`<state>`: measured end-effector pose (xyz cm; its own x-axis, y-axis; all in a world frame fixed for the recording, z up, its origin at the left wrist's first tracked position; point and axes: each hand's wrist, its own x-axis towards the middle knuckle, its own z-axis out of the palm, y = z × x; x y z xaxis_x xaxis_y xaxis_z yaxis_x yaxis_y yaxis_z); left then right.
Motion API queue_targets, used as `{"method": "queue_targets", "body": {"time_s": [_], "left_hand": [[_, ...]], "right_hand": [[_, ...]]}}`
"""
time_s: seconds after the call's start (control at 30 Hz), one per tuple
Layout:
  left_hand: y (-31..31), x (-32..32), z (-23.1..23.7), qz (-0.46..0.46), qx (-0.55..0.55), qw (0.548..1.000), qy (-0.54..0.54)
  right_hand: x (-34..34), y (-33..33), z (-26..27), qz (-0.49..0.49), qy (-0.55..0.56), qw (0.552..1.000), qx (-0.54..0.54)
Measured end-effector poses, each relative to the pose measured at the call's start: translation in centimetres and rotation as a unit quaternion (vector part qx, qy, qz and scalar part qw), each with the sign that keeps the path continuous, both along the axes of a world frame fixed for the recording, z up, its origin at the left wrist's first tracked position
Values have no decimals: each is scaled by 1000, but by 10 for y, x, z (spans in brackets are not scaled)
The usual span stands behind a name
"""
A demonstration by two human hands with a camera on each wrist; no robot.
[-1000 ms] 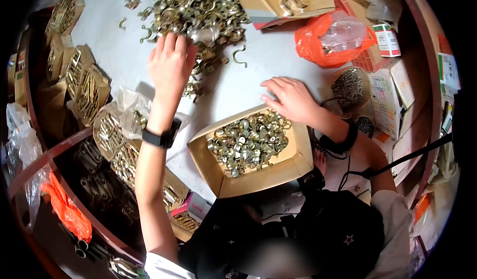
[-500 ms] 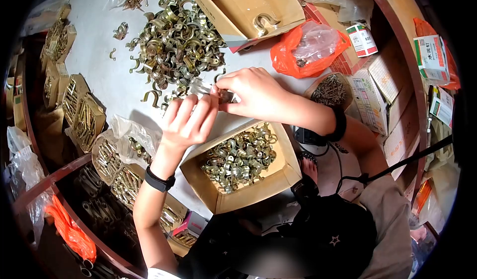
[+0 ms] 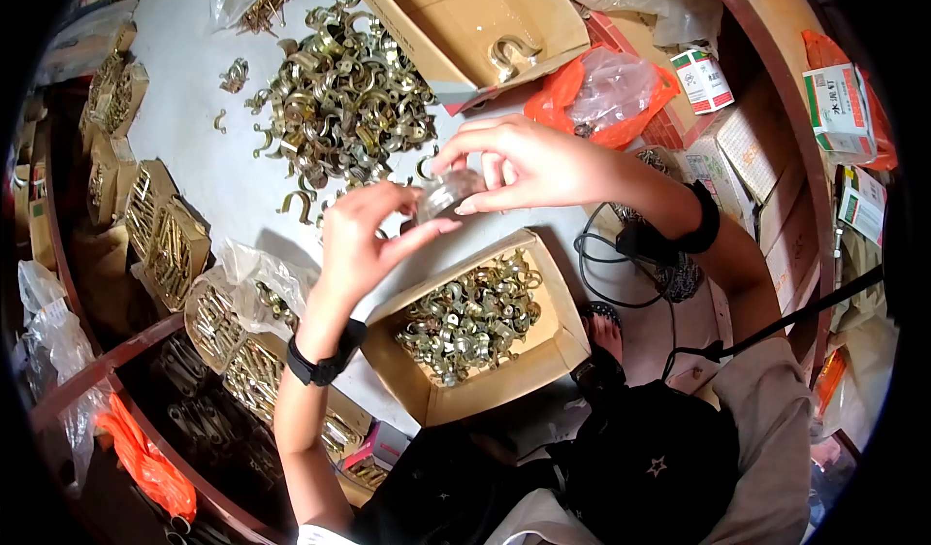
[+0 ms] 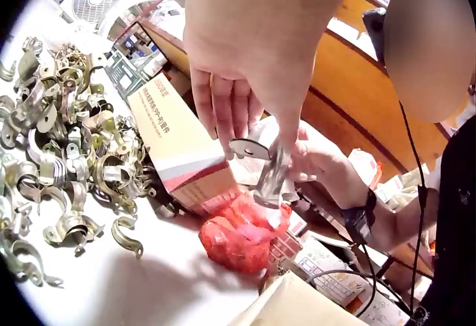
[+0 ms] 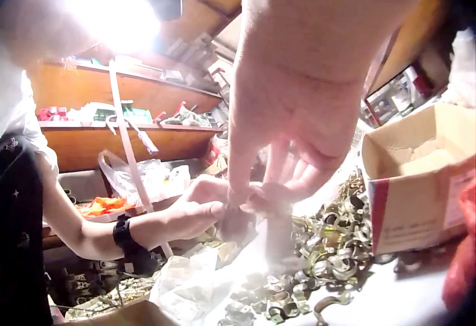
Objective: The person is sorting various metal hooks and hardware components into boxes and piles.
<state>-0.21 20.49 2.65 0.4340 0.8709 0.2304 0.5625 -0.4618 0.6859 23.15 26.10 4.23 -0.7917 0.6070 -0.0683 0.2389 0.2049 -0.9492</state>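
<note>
Between my two hands, above the tabletop, is a shiny curved metal pipe clamp (image 3: 448,194). In the left wrist view its flat end with a hole and its curved band (image 4: 274,177) show. My left hand (image 3: 361,230) holds the clamp's left side, thumb stretched below it. From the other side my right hand (image 3: 533,162) pinches it with fingers and thumb. Beyond the hands lies a heap of similar metal clamps (image 3: 339,99). Nearer the body stands an open cardboard box (image 3: 504,390) partly filled with smaller clamps (image 3: 470,317).
Another cardboard box (image 3: 436,21) at the back holds a large clamp (image 3: 512,55). Beside it sits a red plastic bag (image 3: 553,99). Trays of screws (image 3: 160,235) line the left edge, with a clear plastic bag (image 3: 262,278) nearby. A black cable (image 3: 592,273) loops at the right.
My left hand has come back from the heap with the clamp. My right hand has moved from above the near box to take hold of it, and the clamp has turned between the hands.
</note>
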Motion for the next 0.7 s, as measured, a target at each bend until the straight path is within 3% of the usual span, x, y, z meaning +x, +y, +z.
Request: {"method": "queue_targets", "body": {"time_s": [0.1, 0.17, 0.2, 0.27, 0.3, 0.33, 0.4, 0.57, 0.7], "left_hand": [[-5, 7, -4, 7, -13, 1000, -6], [-10, 15, -7, 47, -51, 997, -35], [-14, 13, -4, 33, -91, 995, 5], [-26, 13, -6, 21, -109, 993, 46], [-34, 11, -8, 12, -114, 991, 73], [-45, 10, -10, 16, -114, 989, 96], [-67, 7, -16, 23, -148, 984, 99], [-112, -2, -27, 54, -210, 965, 147], [-139, -3, -38, 62, -182, 961, 198]], "right_hand": [[3, 11, 11, 14, -12, 999, 30], [8, 25, 20, 67, -50, 987, 138], [15, 36, 16, 48, -43, 977, 204], [25, 60, 46, -30, -116, 973, 199], [35, 86, 31, -63, -146, 925, 344], [41, 105, 34, -89, -218, 908, 346], [57, 138, 23, -69, -237, 878, 410], [73, 172, -34, 3, -334, 872, 359], [63, 180, -62, 37, -403, 851, 334]]}}
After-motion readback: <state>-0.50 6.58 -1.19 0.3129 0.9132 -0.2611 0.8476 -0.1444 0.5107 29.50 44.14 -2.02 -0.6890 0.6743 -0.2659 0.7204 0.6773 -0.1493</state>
